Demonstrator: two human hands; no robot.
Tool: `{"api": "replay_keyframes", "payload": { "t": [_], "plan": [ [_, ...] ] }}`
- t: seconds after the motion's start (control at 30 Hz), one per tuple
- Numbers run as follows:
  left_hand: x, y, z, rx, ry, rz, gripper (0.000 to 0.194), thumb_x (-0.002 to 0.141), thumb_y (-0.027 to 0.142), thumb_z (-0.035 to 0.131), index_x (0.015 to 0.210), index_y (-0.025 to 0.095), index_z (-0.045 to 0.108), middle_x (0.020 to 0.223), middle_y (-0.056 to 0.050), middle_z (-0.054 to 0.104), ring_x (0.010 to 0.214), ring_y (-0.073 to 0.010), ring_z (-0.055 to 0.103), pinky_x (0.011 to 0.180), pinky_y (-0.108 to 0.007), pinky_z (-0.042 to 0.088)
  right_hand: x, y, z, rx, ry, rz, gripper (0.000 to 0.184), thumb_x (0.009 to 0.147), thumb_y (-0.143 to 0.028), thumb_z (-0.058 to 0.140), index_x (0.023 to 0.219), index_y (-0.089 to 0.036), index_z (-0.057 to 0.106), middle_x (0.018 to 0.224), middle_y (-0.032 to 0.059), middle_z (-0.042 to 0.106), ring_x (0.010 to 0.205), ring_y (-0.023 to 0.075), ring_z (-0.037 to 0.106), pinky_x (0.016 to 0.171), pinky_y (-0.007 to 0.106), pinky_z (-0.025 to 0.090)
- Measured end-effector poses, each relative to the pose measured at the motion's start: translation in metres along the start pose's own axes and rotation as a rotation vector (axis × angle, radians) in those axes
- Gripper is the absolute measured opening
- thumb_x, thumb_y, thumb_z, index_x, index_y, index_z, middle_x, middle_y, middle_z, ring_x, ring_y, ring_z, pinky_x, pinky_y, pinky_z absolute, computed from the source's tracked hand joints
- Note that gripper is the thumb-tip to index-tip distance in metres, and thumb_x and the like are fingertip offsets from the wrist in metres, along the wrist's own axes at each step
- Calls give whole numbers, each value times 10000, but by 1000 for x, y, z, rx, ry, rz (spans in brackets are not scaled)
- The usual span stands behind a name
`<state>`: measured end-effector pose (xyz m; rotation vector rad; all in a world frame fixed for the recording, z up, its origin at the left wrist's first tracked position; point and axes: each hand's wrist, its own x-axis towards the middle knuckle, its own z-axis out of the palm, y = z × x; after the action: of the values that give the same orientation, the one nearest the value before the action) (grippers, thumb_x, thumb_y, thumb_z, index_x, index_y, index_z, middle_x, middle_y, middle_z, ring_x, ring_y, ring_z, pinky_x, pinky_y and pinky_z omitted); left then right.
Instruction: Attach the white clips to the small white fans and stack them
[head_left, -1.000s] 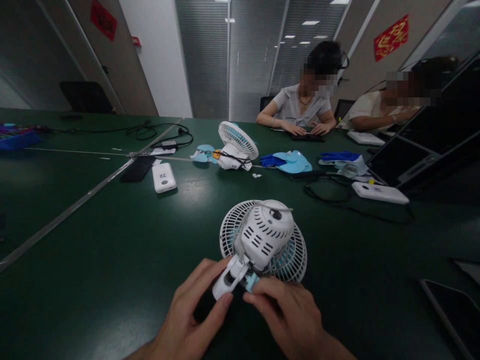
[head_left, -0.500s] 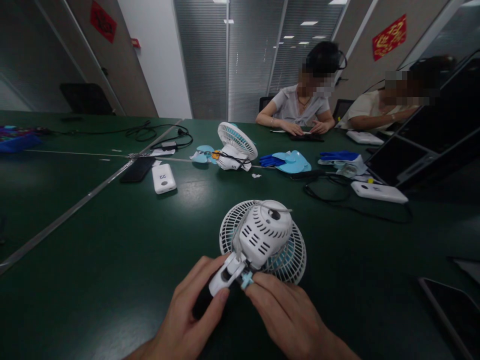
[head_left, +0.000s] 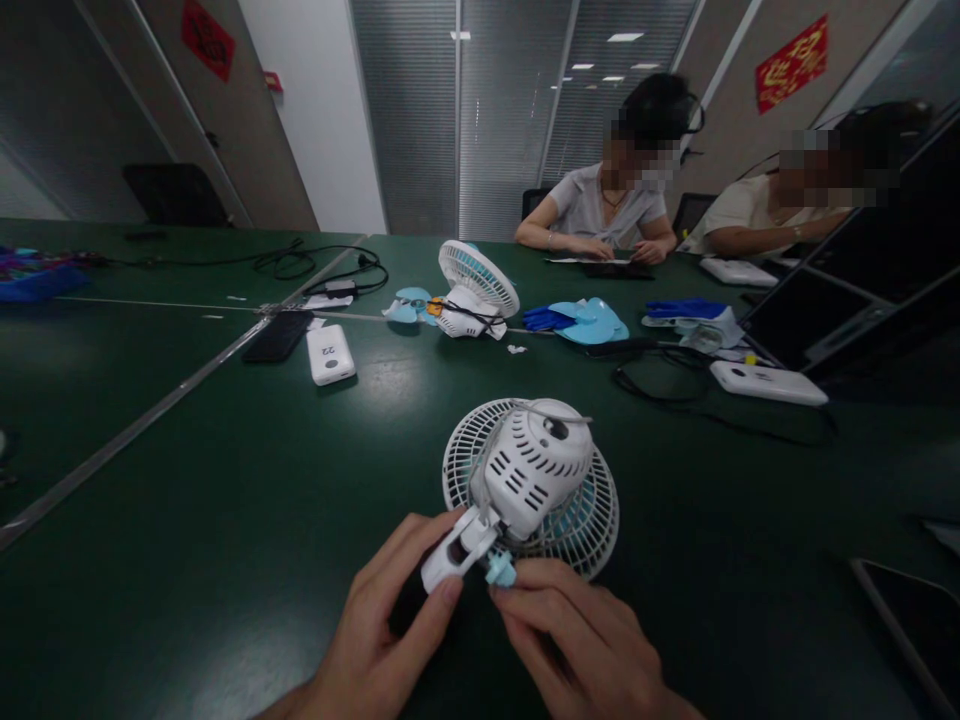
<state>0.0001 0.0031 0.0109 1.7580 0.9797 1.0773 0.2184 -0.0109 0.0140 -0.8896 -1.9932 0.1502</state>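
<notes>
A white fan (head_left: 531, 465) lies face down on the green table, its round grille against the tabletop and its vented motor housing upward. Its white clip bracket (head_left: 450, 556) points toward me. My left hand (head_left: 390, 610) grips this bracket between thumb and fingers. At the bracket's right side sits a light-blue knob (head_left: 500, 569). My right hand (head_left: 581, 625) pinches the knob between thumb and index finger. Pale blue blades show through the grille. A grey cord wraps around the housing.
A second white fan (head_left: 476, 285) stands farther back, near light-blue blades (head_left: 596, 322) and blue gloves (head_left: 547, 318). White power banks (head_left: 330, 355) lie left and right. A phone (head_left: 911, 620) is at the right edge. Two people (head_left: 611, 205) sit across the table.
My right fingers have shifted around the light-blue knob, uncovering more of it. My left hand still holds the bracket, and the fan stays in nearly the same place.
</notes>
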Motion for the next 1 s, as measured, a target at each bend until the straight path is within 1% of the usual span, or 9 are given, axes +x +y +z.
{"api": "replay_keyframes", "payload": {
  "t": [0.23, 0.37, 0.43, 0.6, 0.67, 0.73, 0.83, 0.9, 1.0],
  "plan": [
    [-2, -1, -2, 14, -18, 49, 463, 1036, 222, 576, 1471, 381, 557, 1117, -10, 701, 972, -139, 676, 857, -216, 547, -3, -1, -1, 45, 41, 40, 201, 938, -33, 570, 936, -203, 677, 831, 22, 772, 695, 123, 763, 638, 174, 589],
    [-4, -4, 0, 0, -17, 55, 445, 1030, 255, 589, 1463, 354, 569, 1076, -20, 702, 925, -144, 677, 800, -221, 548, 0, 0, -3, 143, 53, 54, 218, 871, -12, 543, 866, -222, 600, 715, -8, 685, 594, 123, 694, 561, 193, 555],
    [-5, -6, 2, -18, -9, 42, 435, 1028, 266, 594, 1455, 347, 575, 1084, -25, 712, 933, -148, 689, 810, -224, 558, 0, 0, -2, 159, 78, 67, 210, 863, -25, 529, 885, -228, 578, 679, -21, 646, 562, 125, 667, 541, 205, 542],
    [-8, -7, 6, -83, -11, -49, 429, 1012, 266, 632, 1431, 339, 576, 1260, -37, 735, 1112, -169, 725, 947, -231, 580, -3, 0, 5, 36, 125, 146, 237, 872, -65, 545, 1057, -210, 574, 778, -1, 677, 592, 134, 683, 601, 235, 584],
    [-7, -5, 6, -112, -16, -72, 405, 1005, 279, 647, 1405, 317, 600, 1265, -42, 752, 1104, -166, 742, 943, -214, 583, -3, 2, 4, 55, 71, 148, 240, 895, -69, 561, 1087, -210, 589, 818, 5, 703, 606, 127, 695, 590, 216, 582],
    [-6, -4, 6, -136, -9, -100, 378, 1002, 294, 656, 1379, 305, 625, 1265, -42, 765, 1089, -156, 754, 952, -199, 582, -2, 4, 1, 79, 25, 121, 258, 916, -37, 564, 1103, -205, 623, 868, 20, 733, 690, 130, 736, 645, 198, 600],
    [-5, -2, 7, -168, 12, -127, 350, 998, 313, 664, 1348, 303, 648, 1278, -38, 769, 1085, -145, 760, 952, -181, 582, -2, 7, -5, 87, 19, 87, 289, 921, 14, 559, 1098, -192, 658, 912, 37, 752, 799, 139, 765, 739, 194, 615],
    [-4, -1, 6, -172, 11, -133, 352, 997, 326, 665, 1347, 299, 648, 1286, -41, 767, 1089, -147, 760, 946, -179, 584, -2, 7, -5, 98, 19, 100, 274, 922, 8, 562, 1078, -196, 659, 907, 38, 745, 794, 146, 760, 735, 209, 616],
    [-3, -1, 4, -137, -9, -139, 338, 1005, 329, 653, 1342, 300, 648, 1278, -40, 770, 1080, -141, 762, 943, -175, 577, -4, 6, -1, 154, 30, 187, 239, 937, -12, 550, 1030, -213, 641, 874, 29, 721, 728, 143, 737, 657, 215, 608]
  ]
}}
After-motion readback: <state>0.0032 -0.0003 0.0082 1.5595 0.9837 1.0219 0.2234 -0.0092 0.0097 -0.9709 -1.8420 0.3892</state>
